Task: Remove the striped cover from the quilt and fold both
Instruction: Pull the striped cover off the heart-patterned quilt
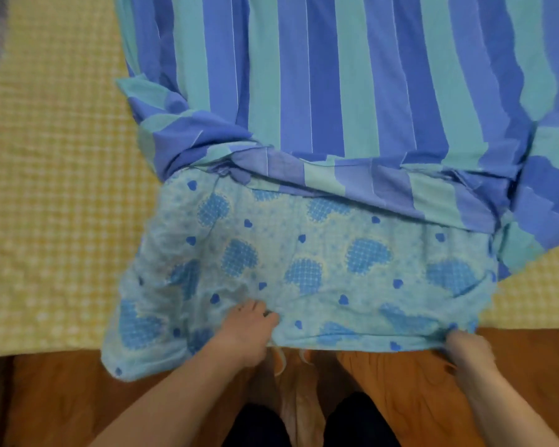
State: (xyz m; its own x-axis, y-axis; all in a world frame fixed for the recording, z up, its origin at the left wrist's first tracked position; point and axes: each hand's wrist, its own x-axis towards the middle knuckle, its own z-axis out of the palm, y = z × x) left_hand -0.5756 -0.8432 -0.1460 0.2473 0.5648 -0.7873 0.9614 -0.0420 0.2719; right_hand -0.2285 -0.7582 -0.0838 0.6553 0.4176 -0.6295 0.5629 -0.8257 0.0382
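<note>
The striped cover (329, 75), in blue and teal bands, lies on the bed and fills the upper part of the view. Its open end is bunched up across the middle. Out of that opening sticks the quilt (304, 253), light blue with darker blue hearts, reaching to the bed's near edge. My left hand (249, 330) grips the quilt's near edge left of centre, fingers curled into the fabric. My right hand (468, 350) pinches the same edge at the quilt's right corner.
A yellow checked sheet (55, 195) covers the bed on both sides of the bedding. An orange-brown bed side (62, 398) runs along the bottom of the view. My legs in dark trousers show at the bottom centre.
</note>
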